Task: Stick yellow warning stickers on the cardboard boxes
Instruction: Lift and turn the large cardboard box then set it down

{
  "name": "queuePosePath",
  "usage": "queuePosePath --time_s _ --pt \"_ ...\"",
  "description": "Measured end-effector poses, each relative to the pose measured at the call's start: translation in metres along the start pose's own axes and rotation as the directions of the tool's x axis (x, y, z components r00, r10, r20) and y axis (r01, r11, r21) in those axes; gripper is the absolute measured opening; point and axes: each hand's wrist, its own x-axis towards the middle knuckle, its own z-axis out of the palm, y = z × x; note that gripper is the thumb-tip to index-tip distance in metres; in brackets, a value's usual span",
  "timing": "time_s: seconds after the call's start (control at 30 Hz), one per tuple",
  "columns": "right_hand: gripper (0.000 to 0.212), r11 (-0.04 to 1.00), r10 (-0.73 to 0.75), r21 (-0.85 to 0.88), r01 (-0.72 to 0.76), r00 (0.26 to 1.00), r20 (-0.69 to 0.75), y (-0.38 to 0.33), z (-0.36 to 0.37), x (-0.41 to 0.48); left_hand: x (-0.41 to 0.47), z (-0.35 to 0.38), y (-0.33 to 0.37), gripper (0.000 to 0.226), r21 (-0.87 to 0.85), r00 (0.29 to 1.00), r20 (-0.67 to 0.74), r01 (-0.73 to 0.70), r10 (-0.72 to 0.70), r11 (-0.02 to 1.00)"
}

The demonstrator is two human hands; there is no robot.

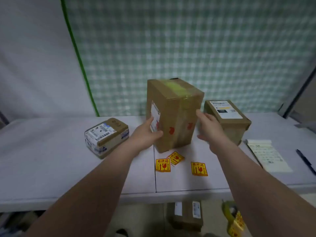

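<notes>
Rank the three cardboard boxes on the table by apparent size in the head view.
Tall brown cardboard box with greenish tape
squat brown cardboard box at right
flat label-covered cardboard box at left
The last two look close; order unsure.

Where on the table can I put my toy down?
Bare table lies left of and in front of the small box; a thin strip runs between the stickers and the near edge. The middle is crowded: tall box, left hand, right hand, right box.

- White bench [51, 168], a seam running front to back through its middle.
- Notepad [268, 156] lying flat at the bench's right, a dark pen [306, 161] just beside it.
- Green-checked cloth [188, 40] hanging behind.
</notes>
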Motion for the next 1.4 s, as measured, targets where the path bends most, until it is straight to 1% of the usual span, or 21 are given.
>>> queuePosePath --time_s 0.1,0.17,0.2,0.23,0.27,0.3,0.37,0.4,0.5,0.6,0.63,0.73,0.83,0.87,0.93,1.0,1.13,1.2,1.27,1.33,1.4 --pt "0.098 0.999 0.009 0.040 -0.010 1.000 0.027 0.013 0.011 0.014 0.018 0.002 -0.009 0.069 -0.126 0.996 -0.088 0.015 -0.026 0.992" --pt "0.121 0.997 0.002 0.077 -0.008 0.997 0.075 0.026 0.019 0.021 0.032 0.000 -0.016 0.081 -0.231 0.991 -0.106 0.058 -0.084 0.971" --pt "0.130 0.996 -0.010 0.092 0.002 0.997 0.082 0.032 0.024 0.023 0.038 -0.001 -0.021 0.089 -0.259 0.989 -0.106 0.071 -0.102 0.963" --pt "0.135 0.994 -0.039 0.101 0.031 0.996 0.078 0.036 0.027 0.026 0.045 -0.003 -0.025 0.098 -0.275 0.989 -0.103 0.072 -0.104 0.959" --pt "0.136 0.993 -0.081 0.095 0.076 0.995 0.053 0.039 0.032 0.028 0.052 -0.005 -0.029 0.105 -0.280 0.989 -0.109 0.064 -0.098 0.958" --pt "0.138 0.989 -0.142 0.050 0.141 0.990 0.018 0.042 0.036 0.029 0.057 -0.007 -0.031 0.111 -0.279 0.990 -0.110 0.052 -0.086 0.959" --pt "0.143 0.960 -0.271 -0.078 0.269 0.962 -0.026 0.045 0.045 0.027 0.065 -0.013 -0.031 0.121 -0.268 0.995 -0.083 0.036 -0.061 0.963" --pt "0.144 0.943 -0.312 -0.137 0.304 0.950 -0.035 0.045 0.050 0.025 0.069 -0.015 -0.030 0.124 -0.254 0.997 -0.055 0.039 -0.055 0.967" --pt "0.147 0.909 -0.347 -0.264 0.323 0.936 -0.051 0.044 0.063 0.026 0.080 -0.018 -0.029 0.126 -0.220 0.996 0.052 0.083 -0.073 0.972" --pt "0.149 0.890 -0.359 -0.331 0.314 0.930 -0.082 0.041 0.068 0.032 0.085 -0.016 -0.024 0.125 -0.234 0.988 0.149 0.066 -0.031 0.970" --pt "0.148 0.895 -0.349 -0.325 0.305 0.933 -0.085 0.040 0.067 0.035 0.086 -0.016 -0.023 0.122 -0.244 0.986 0.164 0.052 -0.012 0.968" --pt "0.142 0.907 -0.346 -0.284 0.311 0.934 -0.083 0.035 0.062 0.043 0.082 -0.017 -0.018 0.097 -0.272 0.980 0.195 0.022 0.033 0.962" --pt "0.144 0.918 -0.330 -0.265 0.295 0.939 -0.097 0.030 0.062 0.047 0.075 -0.013 -0.014 0.087 -0.212 0.969 0.237 -0.019 0.070 0.977" --pt "0.146 0.931 -0.312 -0.232 0.282 0.944 -0.107 0.028 0.063 0.049 0.072 -0.012 -0.010 0.079 -0.214 0.970 0.231 -0.020 0.070 0.977" --pt "0.146 0.942 -0.298 -0.196 0.272 0.947 -0.119 0.024 0.065 0.051 0.067 -0.009 -0.003 0.064 -0.296 0.979 0.201 0.051 0.011 0.954" --pt "0.147 0.939 -0.300 -0.218 0.268 0.944 -0.133 0.021 0.066 0.052 0.065 -0.007 -0.001 0.061 -0.340 0.982 0.187 0.095 -0.032 0.935" --pt "0.147 0.928 -0.301 -0.281 0.245 0.936 -0.180 0.021 0.067 0.056 0.065 -0.002 -0.004 0.058 -0.297 0.978 0.203 0.098 -0.038 0.950" --pt "0.144 0.929 -0.296 -0.286 0.236 0.936 -0.191 0.020 0.066 0.060 0.064 0.000 -0.007 0.057 -0.313 0.978 0.206 0.105 -0.041 0.944" --pt "0.143 0.931 -0.291 -0.280 0.232 0.938 -0.190 0.017 0.063 0.062 0.063 0.002 -0.007 0.055 -0.346 0.981 0.189 0.103 -0.038 0.933" --pt "0.141 0.945 -0.272 -0.239 0.224 0.943 -0.190 0.012 0.059 0.064 0.063 0.003 -0.008 0.048 -0.411 0.991 0.130 0.075 -0.023 0.909" --pt "0.142 0.974 -0.214 -0.112 0.196 0.960 -0.179 0.008 0.055 0.064 0.061 0.005 -0.011 0.031 -0.487 0.999 0.030 0.030 -0.017 0.873"
